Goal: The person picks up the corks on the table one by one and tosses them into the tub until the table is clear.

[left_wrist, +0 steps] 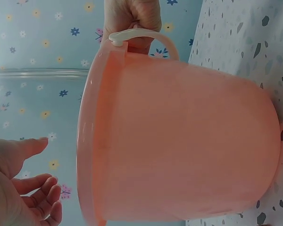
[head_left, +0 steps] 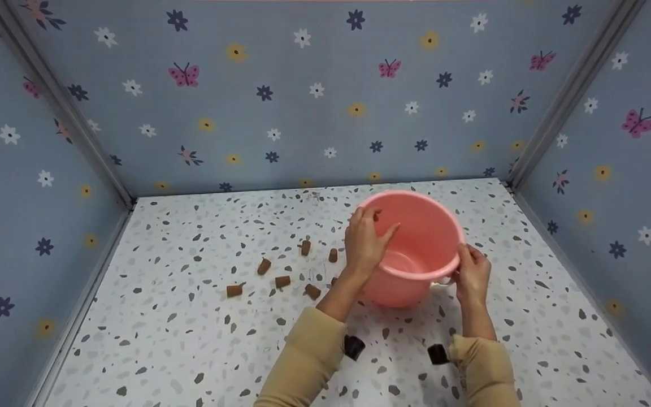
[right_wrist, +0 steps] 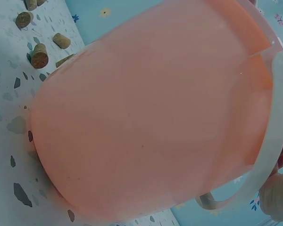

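Pink bucket [head_left: 398, 291] right of centre in frame; plastic by its look, probably light, stiff, slightly slippery. Right hand [head_left: 472, 274] grips the rim [head_left: 399, 193] near the pale handle [right_wrist: 274, 117]; left hand [head_left: 364, 237] loosely spread, seemingly just off it. Best hold: rim, opposite sides

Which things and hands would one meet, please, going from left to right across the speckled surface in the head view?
Scattered brown corks → left hand over the bucket's left rim → pink bucket → right hand gripping its right rim.
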`<state>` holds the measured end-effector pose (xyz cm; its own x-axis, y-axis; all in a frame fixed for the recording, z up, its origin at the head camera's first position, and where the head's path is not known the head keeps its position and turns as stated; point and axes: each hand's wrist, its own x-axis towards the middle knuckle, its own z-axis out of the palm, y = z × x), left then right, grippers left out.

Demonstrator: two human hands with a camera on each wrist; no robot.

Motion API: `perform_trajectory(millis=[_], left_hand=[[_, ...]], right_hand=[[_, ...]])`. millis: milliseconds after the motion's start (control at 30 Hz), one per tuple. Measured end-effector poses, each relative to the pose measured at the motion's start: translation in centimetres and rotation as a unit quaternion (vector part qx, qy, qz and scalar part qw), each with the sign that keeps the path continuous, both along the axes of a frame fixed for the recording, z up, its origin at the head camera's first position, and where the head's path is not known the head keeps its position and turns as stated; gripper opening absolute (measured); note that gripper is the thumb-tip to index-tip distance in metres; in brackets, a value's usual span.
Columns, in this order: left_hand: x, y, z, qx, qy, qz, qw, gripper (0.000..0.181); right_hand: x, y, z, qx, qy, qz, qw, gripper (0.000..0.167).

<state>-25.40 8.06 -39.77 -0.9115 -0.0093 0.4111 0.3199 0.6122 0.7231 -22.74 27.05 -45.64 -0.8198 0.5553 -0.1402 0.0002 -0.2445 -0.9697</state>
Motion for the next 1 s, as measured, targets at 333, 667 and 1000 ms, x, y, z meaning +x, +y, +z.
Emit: perform_trajectory(millis=[333, 667, 1000], left_hand=[[-0.3, -2.1, 0.3, 0.004, 0.024, 0.012, 0.9996, 0.040], [-0.7, -5.2, -1.0, -0.020, 0.044, 0.036, 0.9982, 0.040], [-1.0, -8.6, -3.9, -0.046, 0.040, 0.069, 0.9958, 0.036]], right_hand=[[0.0, 0.0, 0.0, 0.001, -0.002, 0.004, 1.0000, 0.038], [0.2, -0.1, 0.0, 0.007, 0.016, 0.008, 0.9998, 0.039], [-0.3, 0.6, -1.2, 0.011, 0.028, 0.012, 0.9995, 0.038]])
